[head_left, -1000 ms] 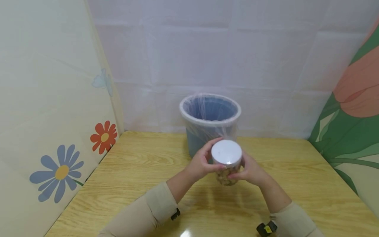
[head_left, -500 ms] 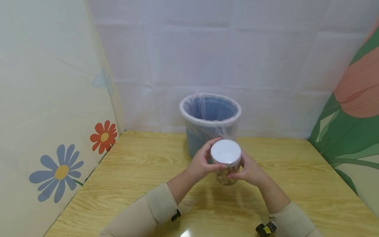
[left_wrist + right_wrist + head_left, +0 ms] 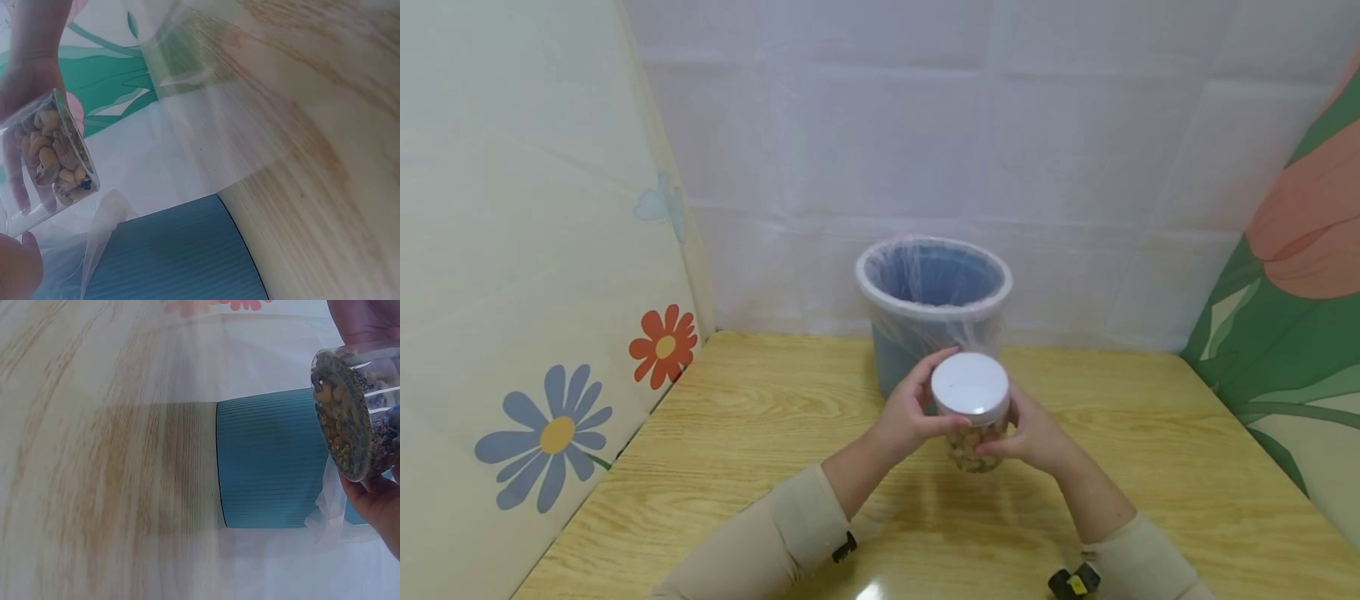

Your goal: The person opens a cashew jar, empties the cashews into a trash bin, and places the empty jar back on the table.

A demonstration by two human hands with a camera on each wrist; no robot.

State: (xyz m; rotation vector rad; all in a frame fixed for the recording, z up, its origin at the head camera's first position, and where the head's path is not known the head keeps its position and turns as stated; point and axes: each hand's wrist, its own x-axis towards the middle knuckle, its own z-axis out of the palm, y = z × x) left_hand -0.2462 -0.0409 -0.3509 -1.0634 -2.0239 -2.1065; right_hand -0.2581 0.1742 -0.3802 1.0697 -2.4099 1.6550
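Note:
Both hands hold a clear jar (image 3: 976,443) with a white lid (image 3: 970,385) above the table, in front of the bin. My left hand (image 3: 912,412) grips its left side, thumb across the front just under the lid. From the right, my right hand (image 3: 1036,432) grips lower on the body, its thumb on the front. Pale, nut-like pieces (image 3: 47,150) show through the wall in the left wrist view. At the jar's base (image 3: 340,419), seen in the right wrist view, dark fine grains lie among the pieces. The lid is on, and the jar tips slightly toward me.
Behind the jar stands a blue bin (image 3: 897,354) with a white rim, lined with a clear plastic bag (image 3: 331,506). The wood-grain table (image 3: 760,417) reaches back to a pale cloth wall (image 3: 820,167). Flower-printed panels (image 3: 542,250) flank both sides.
The jar's lid has shifted slightly left and the jar tilts a touch more toward me. Both hands keep their grip in nearly the same place.

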